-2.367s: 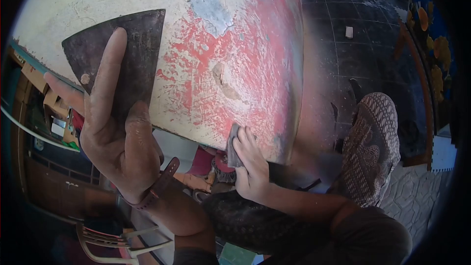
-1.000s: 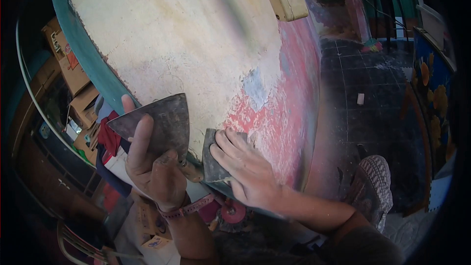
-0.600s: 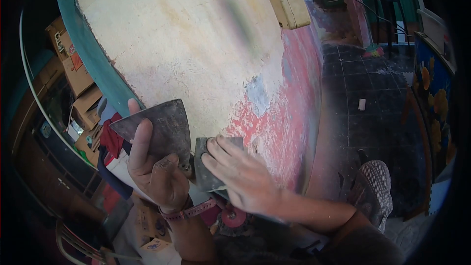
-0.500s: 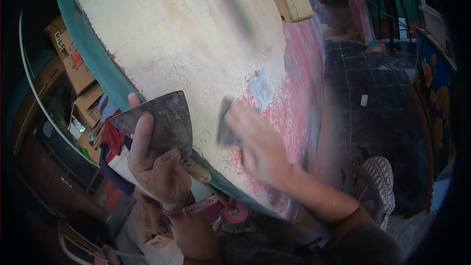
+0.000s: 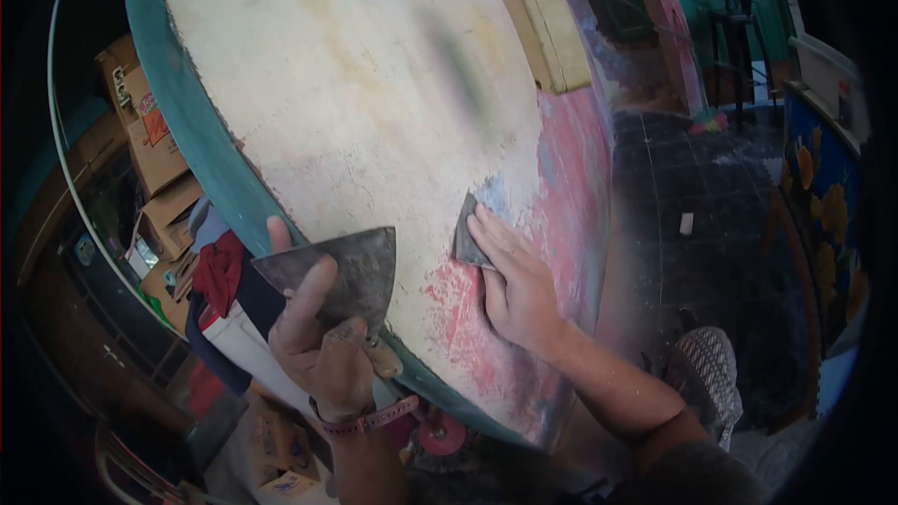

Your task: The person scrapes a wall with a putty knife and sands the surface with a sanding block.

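My left hand (image 5: 323, 351) is closed round a wide scraper (image 5: 351, 271), its dark, stained metal blade lying along the fingers near the teal edge of a large painted surface. Part of the scraper's handle (image 5: 383, 358) shows below the palm. A folded piece of dark grey sandpaper (image 5: 470, 236) lies against the cream-painted surface (image 5: 327, 65), pinned under the fingers of my right hand (image 5: 519, 290). Around that hand the cream gives way to rough pink patches (image 5: 458, 304) and a pale blue patch (image 5: 494, 194).
Cardboard boxes (image 5: 159, 145) are stacked at the left, near a red cloth (image 5: 217, 271). A cream ledge (image 5: 538, 19) juts out at the top. To the right are a dark tiled floor (image 5: 655, 252) with a small pale block (image 5: 687, 223), a black stool (image 5: 739, 37) and a floral panel (image 5: 823, 224).
My right hand, blurred before, has shifted with the sandpaper towards the blue patch and now shows sharply. The left hand still grips the scraper. The whole view has moved slightly.
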A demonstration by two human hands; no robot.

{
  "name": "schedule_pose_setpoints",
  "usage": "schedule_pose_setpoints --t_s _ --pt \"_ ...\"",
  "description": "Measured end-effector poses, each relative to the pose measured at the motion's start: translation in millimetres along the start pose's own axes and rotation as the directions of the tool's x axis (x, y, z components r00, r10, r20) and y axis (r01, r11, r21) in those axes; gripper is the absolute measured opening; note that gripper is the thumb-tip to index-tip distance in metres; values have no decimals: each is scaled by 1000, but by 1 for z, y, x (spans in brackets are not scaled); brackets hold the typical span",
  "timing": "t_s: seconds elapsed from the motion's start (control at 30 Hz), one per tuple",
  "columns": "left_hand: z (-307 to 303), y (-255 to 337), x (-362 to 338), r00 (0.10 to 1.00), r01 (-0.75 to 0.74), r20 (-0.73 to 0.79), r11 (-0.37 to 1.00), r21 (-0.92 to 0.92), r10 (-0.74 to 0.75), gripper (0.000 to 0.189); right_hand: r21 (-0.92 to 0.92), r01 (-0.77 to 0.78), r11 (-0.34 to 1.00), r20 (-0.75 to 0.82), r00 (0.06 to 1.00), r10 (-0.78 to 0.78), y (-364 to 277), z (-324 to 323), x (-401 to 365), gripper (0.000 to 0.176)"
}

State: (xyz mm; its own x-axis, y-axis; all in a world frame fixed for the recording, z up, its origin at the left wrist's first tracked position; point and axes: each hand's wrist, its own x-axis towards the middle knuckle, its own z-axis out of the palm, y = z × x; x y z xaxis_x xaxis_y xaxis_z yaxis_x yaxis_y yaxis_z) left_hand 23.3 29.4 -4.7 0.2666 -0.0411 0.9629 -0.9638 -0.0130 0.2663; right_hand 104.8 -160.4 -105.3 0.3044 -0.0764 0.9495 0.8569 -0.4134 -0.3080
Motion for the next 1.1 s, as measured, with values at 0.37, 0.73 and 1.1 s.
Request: schedule_pose_setpoints --t_s 0.37,0.73,1.1 --pt "-5 -3 2 996 27 -82 999 34 -24 62 50 308 950 146 939 -312 -15 -12 18 66" --pt "0 -7 -8 994 24 -109 982 185 -4 76 357 97 929 -2 995 -103 -19 0 4 51" --pt "13 -2 -14 981 58 -192 980 192 -20 83 249 -33 968 -147 986 72 30 4 10 43"
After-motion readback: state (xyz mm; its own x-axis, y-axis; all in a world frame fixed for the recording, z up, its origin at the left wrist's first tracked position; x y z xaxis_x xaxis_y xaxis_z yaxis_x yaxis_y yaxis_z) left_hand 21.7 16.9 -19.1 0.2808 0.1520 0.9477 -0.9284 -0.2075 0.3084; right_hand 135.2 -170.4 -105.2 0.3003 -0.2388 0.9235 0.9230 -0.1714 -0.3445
